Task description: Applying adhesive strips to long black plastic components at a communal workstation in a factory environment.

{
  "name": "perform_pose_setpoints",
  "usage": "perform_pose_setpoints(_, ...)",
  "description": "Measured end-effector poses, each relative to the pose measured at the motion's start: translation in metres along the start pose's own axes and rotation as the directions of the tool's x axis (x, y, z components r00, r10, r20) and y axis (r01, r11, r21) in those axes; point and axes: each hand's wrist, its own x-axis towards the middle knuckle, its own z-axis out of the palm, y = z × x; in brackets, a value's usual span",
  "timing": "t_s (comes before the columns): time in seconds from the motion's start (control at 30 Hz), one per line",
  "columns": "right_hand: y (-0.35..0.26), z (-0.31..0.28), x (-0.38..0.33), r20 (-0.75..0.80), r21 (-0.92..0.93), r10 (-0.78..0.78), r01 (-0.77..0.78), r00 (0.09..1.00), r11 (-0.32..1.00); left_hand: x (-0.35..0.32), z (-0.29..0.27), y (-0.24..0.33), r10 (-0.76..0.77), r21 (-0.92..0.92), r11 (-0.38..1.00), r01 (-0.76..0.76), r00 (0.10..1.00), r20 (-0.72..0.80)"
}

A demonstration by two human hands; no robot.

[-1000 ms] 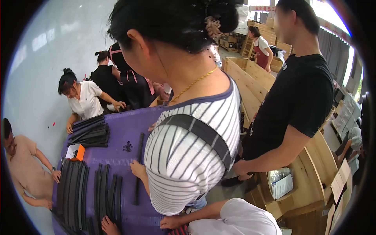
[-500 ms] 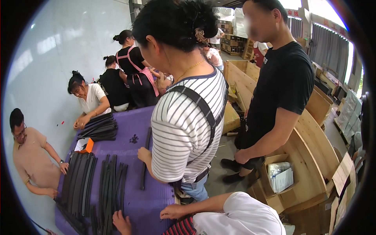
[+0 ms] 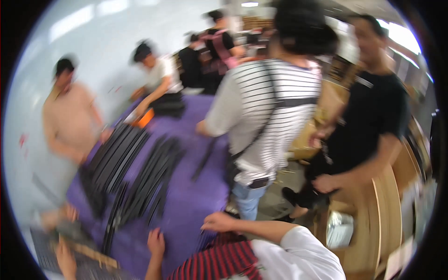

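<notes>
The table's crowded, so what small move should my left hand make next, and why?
Probably slide the left hand forward to the nearest black strips: it lies open on the purple cloth, empty, just short of their ends.

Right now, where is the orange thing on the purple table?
In the head view the orange thing lies upper left, at the far end of the purple table, just beyond the long black strips and beside a dark pile.
</notes>
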Motion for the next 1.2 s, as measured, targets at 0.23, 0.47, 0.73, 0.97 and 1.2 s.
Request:
perform_pose_setpoints(0.23, 0.012, 0.021, 0.009, 0.169, 0.188, 0.158, -0.189, 0.973, 0.964, -0.025, 0.017, -0.008, -0.145, -0.027, 0.989, 0.142, 0.971, -0.189)
perform_pose_setpoints(0.47, -0.012, 0.023, 0.061, 0.36, 0.194, 0.133, -0.213, 0.924, 0.958, -0.039, 0.022, -0.008, -0.148, 0.061, 0.983, 0.173, 0.946, -0.29)
perform_pose_setpoints(0.73, 0.012, 0.015, 0.106, 0.429, 0.323, 0.211, -0.367, 0.878, 0.872, -0.033, 0.022, 0.002, -0.159, 0.185, 0.961, 0.207, 0.956, -0.245)
perform_pose_setpoints(0.97, 0.047, 0.012, 0.143, 0.502, 0.399, 0.343, -0.564, 0.794, 0.723, -0.032, 0.021, 0.006, -0.196, 0.203, 0.949, 0.241, 0.956, -0.219)
perform_pose_setpoints(1.2, 0.053, 0.012, 0.148, 0.565, 0.275, 0.39, -0.612, 0.727, 0.742, -0.028, 0.019, 0.008, -0.245, 0.216, 0.934, 0.283, 0.951, -0.187)
